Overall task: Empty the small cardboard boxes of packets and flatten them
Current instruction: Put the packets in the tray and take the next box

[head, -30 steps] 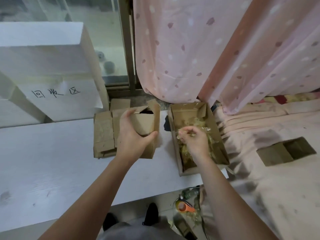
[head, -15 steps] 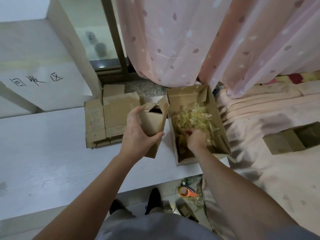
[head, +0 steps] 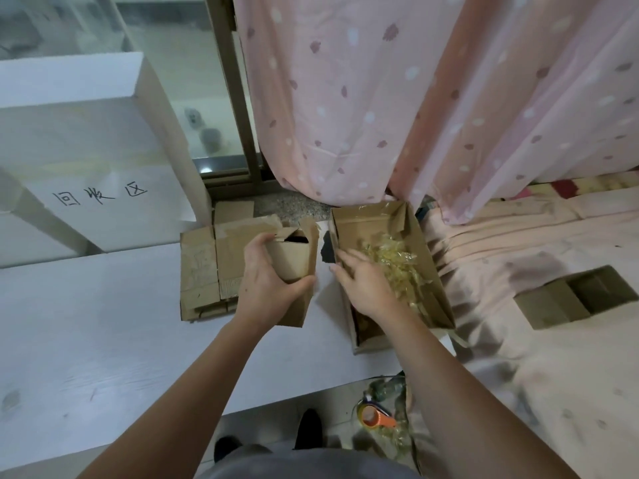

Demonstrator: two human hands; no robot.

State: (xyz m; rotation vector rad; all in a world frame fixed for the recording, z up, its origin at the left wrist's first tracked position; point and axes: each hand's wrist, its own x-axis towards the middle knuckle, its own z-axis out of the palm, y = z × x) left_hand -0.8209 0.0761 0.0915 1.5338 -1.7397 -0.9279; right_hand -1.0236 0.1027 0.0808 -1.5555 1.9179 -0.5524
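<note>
A small cardboard box (head: 294, 262) is gripped by the left hand (head: 268, 283), with the fingers and thumb curled round its sides. It is held just above the white tabletop (head: 103, 323), its top flaps open. Just right of the small box, an open big box (head: 408, 219) is seen with shiny packets (head: 397, 261) inside. The right hand (head: 364, 281) is spread flat over that box's near edge, holding nothing. Left of the small box, flat cardboard (head: 204, 267) is piled.

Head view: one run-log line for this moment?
left hand: grips small brown cardboard box | right hand: open over large packet-filled carton | flattened cardboard stack: behind
</note>
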